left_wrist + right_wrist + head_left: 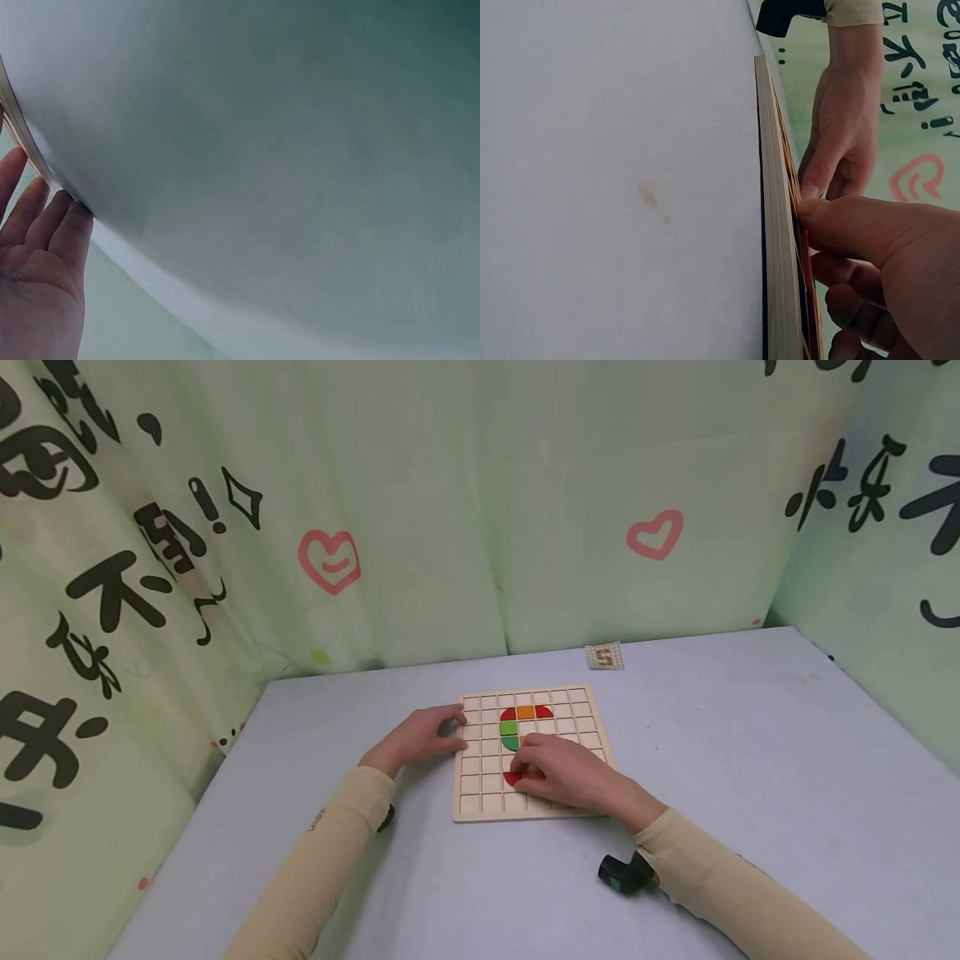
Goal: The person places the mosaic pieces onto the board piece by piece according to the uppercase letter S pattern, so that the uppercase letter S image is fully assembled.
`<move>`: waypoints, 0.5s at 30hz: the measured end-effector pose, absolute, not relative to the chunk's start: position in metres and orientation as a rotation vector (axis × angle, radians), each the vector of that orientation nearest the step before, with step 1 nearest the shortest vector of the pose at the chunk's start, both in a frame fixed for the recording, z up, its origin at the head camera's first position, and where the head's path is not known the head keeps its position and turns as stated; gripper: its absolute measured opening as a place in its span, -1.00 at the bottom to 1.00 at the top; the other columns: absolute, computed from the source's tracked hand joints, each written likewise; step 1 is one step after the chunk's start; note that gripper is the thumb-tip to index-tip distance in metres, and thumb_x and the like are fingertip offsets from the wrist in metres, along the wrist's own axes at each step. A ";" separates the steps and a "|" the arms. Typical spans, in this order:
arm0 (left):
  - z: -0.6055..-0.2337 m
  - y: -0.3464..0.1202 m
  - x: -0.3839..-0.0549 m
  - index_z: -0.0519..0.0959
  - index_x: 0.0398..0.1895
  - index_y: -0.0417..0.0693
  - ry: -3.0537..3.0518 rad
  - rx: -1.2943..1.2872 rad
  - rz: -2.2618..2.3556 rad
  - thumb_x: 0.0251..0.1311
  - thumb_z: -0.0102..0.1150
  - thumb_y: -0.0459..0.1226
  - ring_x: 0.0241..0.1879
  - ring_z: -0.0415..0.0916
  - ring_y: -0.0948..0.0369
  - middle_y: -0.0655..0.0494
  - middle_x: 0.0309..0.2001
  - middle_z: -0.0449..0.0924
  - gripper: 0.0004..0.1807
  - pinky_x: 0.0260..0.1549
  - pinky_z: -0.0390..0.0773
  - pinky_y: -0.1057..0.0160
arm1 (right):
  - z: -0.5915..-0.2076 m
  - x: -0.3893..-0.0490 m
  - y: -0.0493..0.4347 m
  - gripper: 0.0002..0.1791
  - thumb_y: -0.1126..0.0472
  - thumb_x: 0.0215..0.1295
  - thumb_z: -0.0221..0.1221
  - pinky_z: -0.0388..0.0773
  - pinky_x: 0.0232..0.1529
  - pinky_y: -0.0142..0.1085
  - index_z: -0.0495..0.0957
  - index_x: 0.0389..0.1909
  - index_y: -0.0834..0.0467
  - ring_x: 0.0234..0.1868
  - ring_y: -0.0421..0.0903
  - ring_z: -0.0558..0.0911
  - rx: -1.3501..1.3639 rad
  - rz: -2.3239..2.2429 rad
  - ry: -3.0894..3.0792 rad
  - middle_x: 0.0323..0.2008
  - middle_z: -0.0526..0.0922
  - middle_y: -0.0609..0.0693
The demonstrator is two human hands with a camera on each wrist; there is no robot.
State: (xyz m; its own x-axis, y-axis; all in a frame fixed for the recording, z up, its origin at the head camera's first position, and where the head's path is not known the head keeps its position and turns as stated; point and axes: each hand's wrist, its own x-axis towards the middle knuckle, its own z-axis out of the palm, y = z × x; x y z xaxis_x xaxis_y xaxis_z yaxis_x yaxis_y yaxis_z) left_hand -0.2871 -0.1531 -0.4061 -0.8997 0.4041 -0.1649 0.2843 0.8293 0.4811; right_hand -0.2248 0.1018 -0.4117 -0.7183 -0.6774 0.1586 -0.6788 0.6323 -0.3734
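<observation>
A wooden grid board point(480, 817) lies on the table, with colored pieces in some of its cells. In its upper part are red pieces point(543, 712), an orange square point(525, 712), a light green square point(509, 727) and a darker green rounded piece point(511, 742). My left hand point(420, 737) touches the board's left edge with fingers and thumb; its fingers point(71, 225) look fairly straight. Over the lower middle, my right hand point(566, 770) pinches a red rounded piece point(512, 778) between thumb and fingers. An orange patch shows beneath that hand, which covers several cells.
A small card point(604, 657) with a grid and an S-shaped pattern lies near the table's back edge. Around the white table point(712, 727) hangs a pale green curtain point(480, 510) with black writing and pink hearts. A dark device point(626, 874) sits at the right wrist.
</observation>
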 end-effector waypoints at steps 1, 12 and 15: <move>-0.406 -0.153 -0.287 0.51 0.10 -0.01 2.750 0.530 0.664 0.23 0.31 -0.13 0.44 0.14 0.09 0.08 0.42 0.28 -0.60 0.40 0.18 0.13 | -0.412 -0.225 0.102 -0.84 0.10 0.23 0.33 0.53 -0.26 -0.38 0.68 -0.22 0.05 -0.33 -0.25 0.46 1.173 0.654 -2.839 -0.27 0.55 -0.17; -0.407 -0.153 -0.287 0.51 0.12 -0.01 2.755 0.526 0.647 0.24 0.31 -0.13 0.44 0.14 0.09 0.08 0.43 0.28 -0.59 0.40 0.17 0.13 | -0.410 -0.224 0.103 -0.83 0.07 0.25 0.31 0.51 -0.30 -0.39 0.66 -0.22 0.05 -0.34 -0.26 0.45 1.147 0.668 -2.861 -0.30 0.54 -0.17; -0.407 -0.153 -0.287 0.50 0.12 0.00 2.755 0.525 0.645 0.24 0.30 -0.12 0.44 0.14 0.09 0.08 0.43 0.27 -0.59 0.40 0.17 0.13 | -0.410 -0.224 0.103 -0.85 0.08 0.25 0.31 0.51 -0.30 -0.39 0.66 -0.23 0.05 -0.35 -0.25 0.45 1.146 0.662 -2.858 -0.30 0.54 -0.16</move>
